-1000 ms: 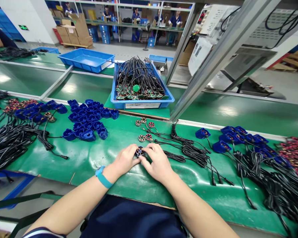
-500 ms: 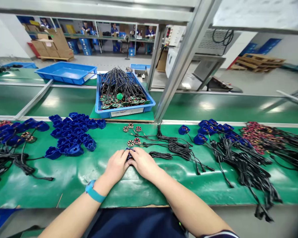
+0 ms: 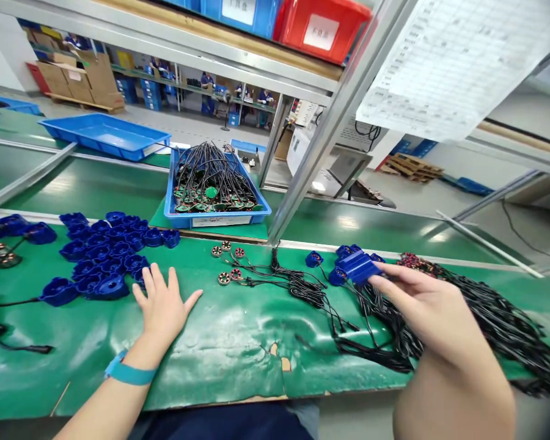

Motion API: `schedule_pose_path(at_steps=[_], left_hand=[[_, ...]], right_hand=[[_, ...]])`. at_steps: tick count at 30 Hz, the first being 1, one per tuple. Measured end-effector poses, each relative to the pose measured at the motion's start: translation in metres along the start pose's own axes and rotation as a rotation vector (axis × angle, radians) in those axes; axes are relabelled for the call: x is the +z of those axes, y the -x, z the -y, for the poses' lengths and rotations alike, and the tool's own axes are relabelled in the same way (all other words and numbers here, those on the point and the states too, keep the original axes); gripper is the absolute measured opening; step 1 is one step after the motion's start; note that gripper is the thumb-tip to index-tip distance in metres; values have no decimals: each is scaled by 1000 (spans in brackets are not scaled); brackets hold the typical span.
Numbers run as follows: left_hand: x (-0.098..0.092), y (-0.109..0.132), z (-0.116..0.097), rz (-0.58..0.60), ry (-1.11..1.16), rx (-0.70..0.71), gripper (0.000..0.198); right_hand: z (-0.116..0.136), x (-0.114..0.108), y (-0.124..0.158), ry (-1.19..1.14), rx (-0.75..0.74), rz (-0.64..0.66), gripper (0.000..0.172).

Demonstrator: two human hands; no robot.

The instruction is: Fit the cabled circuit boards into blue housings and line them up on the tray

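With fingers spread, my left hand (image 3: 160, 305) is over the green mat, its fingertips beside a cluster of blue plastic housings (image 3: 98, 250). My right hand (image 3: 426, 302) pinches a blue plastic housing (image 3: 358, 267) above the right side of the bench. Beneath and behind it lie more blue housings (image 3: 338, 276) with black cables attached. Between my hands, several small round motor-like coils (image 3: 224, 278) and a bundle of black cables (image 3: 306, 288) rest on the mat.
A blue tray (image 3: 220, 220) full of wired green circuit boards stands at the back, near a metal post (image 3: 311, 159). Another blue tray (image 3: 105, 131) is at the far left. Wired coils and black cables (image 3: 486, 299) pile up at right. People work in the background.
My hands have separated from the middle of the mat. The left has gone leftward and opened; the right has moved right with a blue housing. The camera view has shifted.
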State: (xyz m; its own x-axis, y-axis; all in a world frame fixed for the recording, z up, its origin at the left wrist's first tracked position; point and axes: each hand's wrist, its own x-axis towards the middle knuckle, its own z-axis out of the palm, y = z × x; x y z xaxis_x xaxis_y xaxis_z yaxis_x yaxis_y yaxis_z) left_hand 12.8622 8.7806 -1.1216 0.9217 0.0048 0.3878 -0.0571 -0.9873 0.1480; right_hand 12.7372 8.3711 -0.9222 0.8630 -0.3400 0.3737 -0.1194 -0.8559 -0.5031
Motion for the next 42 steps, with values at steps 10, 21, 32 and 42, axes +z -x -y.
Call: schedule_pose_path(at_steps=[10, 21, 32, 42], left_hand=[[4, 9, -5, -73, 97, 147, 70], [15, -17, 31, -50, 70, 45, 49], [20, -1, 5, -109, 220, 250, 38], [30, -8, 23, -214, 331, 147, 48]], right_hand=[[-103, 115, -54, 277, 162, 402, 27], [-139, 136, -52, 458, 189, 280, 37], [-24, 183, -21, 352, -77, 55, 34], [102, 291, 19, 82, -477, 449, 38]])
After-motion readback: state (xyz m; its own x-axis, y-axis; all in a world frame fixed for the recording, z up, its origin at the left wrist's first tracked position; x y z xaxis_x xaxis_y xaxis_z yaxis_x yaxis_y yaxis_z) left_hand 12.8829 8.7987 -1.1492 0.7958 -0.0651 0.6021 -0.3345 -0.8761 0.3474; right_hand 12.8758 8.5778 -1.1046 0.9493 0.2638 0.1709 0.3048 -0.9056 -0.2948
